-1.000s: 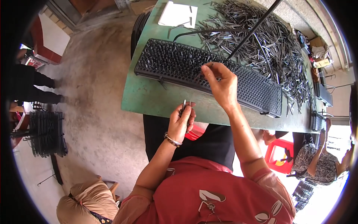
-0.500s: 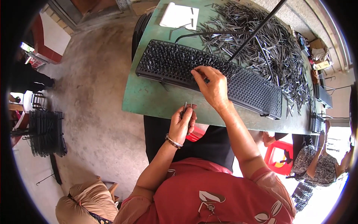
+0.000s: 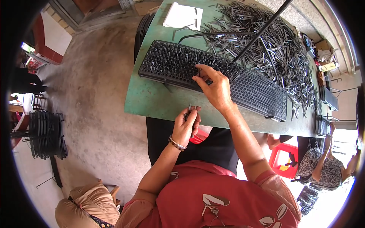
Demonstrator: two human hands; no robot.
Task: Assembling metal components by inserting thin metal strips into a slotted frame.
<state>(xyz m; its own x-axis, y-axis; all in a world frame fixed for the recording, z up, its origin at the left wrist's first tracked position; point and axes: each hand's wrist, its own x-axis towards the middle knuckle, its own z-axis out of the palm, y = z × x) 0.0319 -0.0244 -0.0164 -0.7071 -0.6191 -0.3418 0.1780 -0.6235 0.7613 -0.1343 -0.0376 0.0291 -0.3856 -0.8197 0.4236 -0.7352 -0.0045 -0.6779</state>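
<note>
The right hand (image 3: 218,90) is stretched forward, thumb (image 3: 200,83) and forefinger (image 3: 208,70) curved toward each other, while the left hand (image 3: 185,124) curls closed.

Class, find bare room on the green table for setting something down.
The green table is bare between the black perforated tray, left hand and near-left corner; a smaller patch separates tray and white paper. Dark strips heaped beyond the tray crowd it.

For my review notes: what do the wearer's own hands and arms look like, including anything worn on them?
Both the left hand and right hand are gloveless. Bracelets, pale and dark, circle the left wrist; the right has none. Short muted-red sleeves leave the forearms uncovered.
</note>
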